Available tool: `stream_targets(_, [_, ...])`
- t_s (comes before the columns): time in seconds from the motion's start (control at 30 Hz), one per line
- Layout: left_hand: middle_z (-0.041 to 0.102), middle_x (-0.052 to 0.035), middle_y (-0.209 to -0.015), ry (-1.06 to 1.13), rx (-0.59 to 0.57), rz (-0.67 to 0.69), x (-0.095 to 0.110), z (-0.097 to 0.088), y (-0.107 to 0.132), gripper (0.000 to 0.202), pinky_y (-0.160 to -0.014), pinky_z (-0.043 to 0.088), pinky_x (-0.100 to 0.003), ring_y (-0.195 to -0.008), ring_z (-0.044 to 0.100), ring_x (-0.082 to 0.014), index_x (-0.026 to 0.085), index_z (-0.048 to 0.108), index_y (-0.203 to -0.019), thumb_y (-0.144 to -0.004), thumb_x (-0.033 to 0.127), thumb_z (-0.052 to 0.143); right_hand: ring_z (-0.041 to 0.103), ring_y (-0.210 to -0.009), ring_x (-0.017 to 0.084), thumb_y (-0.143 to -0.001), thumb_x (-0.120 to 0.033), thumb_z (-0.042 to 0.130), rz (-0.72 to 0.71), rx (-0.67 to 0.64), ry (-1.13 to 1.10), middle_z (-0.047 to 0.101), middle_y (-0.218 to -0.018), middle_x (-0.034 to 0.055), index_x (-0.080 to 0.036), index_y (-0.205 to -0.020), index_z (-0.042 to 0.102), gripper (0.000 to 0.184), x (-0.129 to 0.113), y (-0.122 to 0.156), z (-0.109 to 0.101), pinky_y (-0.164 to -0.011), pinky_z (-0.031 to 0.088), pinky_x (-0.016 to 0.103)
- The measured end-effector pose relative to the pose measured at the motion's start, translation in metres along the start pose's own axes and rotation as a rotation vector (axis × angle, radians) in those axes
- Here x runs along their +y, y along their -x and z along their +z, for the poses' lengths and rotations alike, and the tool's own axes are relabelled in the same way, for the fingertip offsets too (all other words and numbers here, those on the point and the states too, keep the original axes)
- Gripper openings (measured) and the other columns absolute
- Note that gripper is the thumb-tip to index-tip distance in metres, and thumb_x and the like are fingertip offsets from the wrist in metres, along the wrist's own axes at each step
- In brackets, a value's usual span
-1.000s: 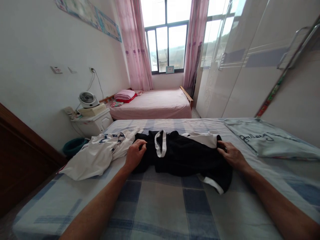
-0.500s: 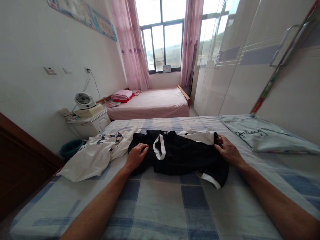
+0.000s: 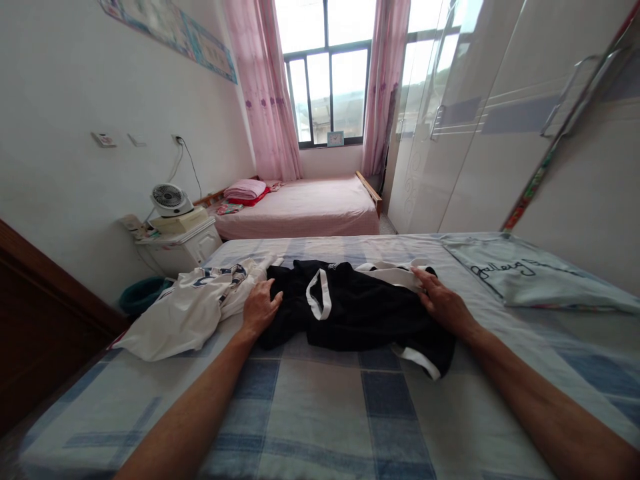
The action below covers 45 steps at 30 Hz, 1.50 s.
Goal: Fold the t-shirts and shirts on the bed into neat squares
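Note:
A black garment with white trim (image 3: 360, 307), apparently a shirt, lies crumpled across the bed in front of me. My left hand (image 3: 261, 307) rests on its left edge, thumb apart from the fingers. On the upper right part of the garment lies my right hand (image 3: 444, 301), fingers stretched out beside a white section of cloth. A white band forms a loop near the garment's middle, and another white-edged end points toward me at lower right. Close to my left hand is a white shirt (image 3: 175, 320) with dark patterned trim.
A pale green garment with dark lettering (image 3: 540, 273) lies flat at the right of the checked bed cover (image 3: 320, 413). Beyond stands a pink-covered bed (image 3: 320, 203). A fan (image 3: 171, 199) sits on a nightstand (image 3: 193, 243) at left, near a bin (image 3: 143, 297). Wardrobe doors (image 3: 480, 133) line the right.
My right hand has moved left, from the garment's right edge onto its upper right part. My left hand has shifted slightly left and up. The black garment has barely moved.

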<state>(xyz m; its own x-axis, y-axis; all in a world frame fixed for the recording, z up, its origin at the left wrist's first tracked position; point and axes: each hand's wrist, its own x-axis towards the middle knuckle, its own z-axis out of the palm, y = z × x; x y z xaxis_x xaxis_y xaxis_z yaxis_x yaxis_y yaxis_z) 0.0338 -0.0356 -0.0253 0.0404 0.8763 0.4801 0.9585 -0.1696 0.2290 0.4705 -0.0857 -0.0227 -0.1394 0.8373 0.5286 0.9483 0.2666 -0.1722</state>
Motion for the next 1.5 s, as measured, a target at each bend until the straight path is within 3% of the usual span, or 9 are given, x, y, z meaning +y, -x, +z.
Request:
stream_targets(0.33, [0.064, -0.0078, -0.092, -0.054, -0.066, 0.022, 0.0, -0.009, -0.005, 0.017, -0.076, 0.046, -0.032, -0.088, 0.06, -0.0236, 0.019, 0.063, -0.084, -0.082, 0.026, 0.047, 0.064, -0.081, 0.024, -0.088, -0.033, 0.041, 0.114, -0.005, 0.017, 0.064, -0.101, 0.0106, -0.018, -0.098, 0.064, 0.03, 0.006, -0.006, -0.004, -0.069, 0.05, 0.035])
stream_targets(0.6, [0.061, -0.0048, -0.093, 0.378, 0.456, -0.101, 0.01, -0.059, -0.019, 0.015, -0.073, 0.046, -0.027, -0.086, 0.059, -0.0182, 0.019, 0.054, -0.089, -0.081, 0.027, 0.044, 0.057, -0.05, 0.012, -0.08, -0.029, 0.054, 0.541, 0.677, -0.634, 0.059, -0.06, -0.0038, -0.018, -0.098, 0.058, 0.022, -0.007, -0.018, -0.087, -0.054, 0.049, 0.025])
stream_targets(0.7, [0.062, -0.0025, -0.092, 0.459, 0.512, -0.143, 0.016, -0.083, -0.027, 0.016, -0.068, 0.045, -0.025, -0.081, 0.059, -0.0158, 0.019, 0.054, -0.09, -0.081, 0.028, 0.045, 0.054, -0.048, 0.008, -0.072, -0.021, 0.059, 0.641, 0.858, -0.845, 0.057, -0.064, -0.0046, -0.018, -0.092, 0.061, 0.02, 0.002, -0.024, -0.112, -0.047, 0.048, 0.019])
stream_targets(0.83, [0.055, 0.002, -0.063, 0.432, 0.222, -0.15, 0.017, -0.079, -0.064, 0.011, -0.061, 0.042, -0.026, -0.06, 0.054, -0.0147, 0.019, 0.056, -0.08, -0.075, 0.026, 0.049, 0.054, -0.05, 0.007, -0.075, -0.009, 0.053, 0.728, 0.567, -1.065, 0.056, -0.062, -0.0027, -0.015, -0.085, 0.06, 0.014, 0.023, -0.048, -0.104, -0.048, 0.049, 0.016])
stream_targets(0.9, [0.052, 0.0019, -0.059, 0.431, 0.187, -0.193, 0.02, -0.071, -0.095, 0.007, -0.061, 0.041, -0.028, -0.057, 0.052, -0.0145, 0.018, 0.054, -0.075, -0.073, 0.022, 0.05, 0.055, -0.051, 0.008, -0.078, -0.004, 0.045, 0.745, 0.487, -1.16, 0.055, -0.061, -0.0023, -0.014, -0.082, 0.057, 0.016, 0.032, -0.071, -0.093, -0.052, 0.052, 0.019])
stream_targets(1.07, [0.061, -0.0064, -0.081, 0.516, 0.467, -0.25, 0.04, -0.081, -0.179, 0.014, -0.07, 0.044, -0.033, -0.074, 0.057, -0.0175, 0.015, 0.053, -0.087, -0.08, 0.02, 0.041, 0.058, -0.059, 0.008, -0.079, -0.001, 0.042, 0.57, 0.759, -1.212, 0.057, -0.069, -0.0024, -0.015, -0.087, 0.051, 0.019, 0.048, -0.143, -0.105, -0.066, 0.055, 0.028])
stream_targets(1.2, [0.063, -0.0081, -0.091, 0.686, 0.648, -0.212, 0.043, -0.101, -0.195, 0.017, -0.069, 0.047, -0.035, -0.078, 0.059, -0.0191, 0.016, 0.052, -0.09, -0.081, 0.026, 0.042, 0.062, -0.068, 0.009, -0.077, -0.007, 0.047, 0.502, 0.847, -1.157, 0.058, -0.074, -0.0015, -0.016, -0.088, 0.052, 0.016, 0.052, -0.158, -0.133, -0.073, 0.053, 0.03])
stream_targets(1.37, [0.065, -0.0046, -0.081, 0.666, 0.349, -0.152, 0.002, -0.091, -0.128, 0.021, -0.072, 0.049, -0.031, -0.075, 0.06, -0.0181, 0.018, 0.056, -0.082, -0.074, 0.037, 0.051, 0.062, -0.063, 0.013, -0.068, -0.016, 0.053, 0.616, 0.596, -1.078, 0.06, -0.067, 0.0007, -0.019, -0.078, 0.057, 0.011, 0.072, -0.084, -0.117, -0.072, 0.054, 0.032])
stream_targets(1.5, [0.069, -0.0066, -0.091, 0.603, -0.159, -0.023, -0.035, -0.074, -0.067, 0.026, -0.079, 0.051, -0.031, -0.088, 0.063, -0.0217, 0.019, 0.059, -0.072, -0.071, 0.045, 0.054, 0.066, -0.069, 0.024, -0.063, -0.032, 0.064, 0.652, 0.043, -0.748, 0.068, -0.076, 0.0061, -0.025, -0.077, 0.066, 0.016, 0.11, -0.009, -0.085, -0.068, 0.054, 0.038])
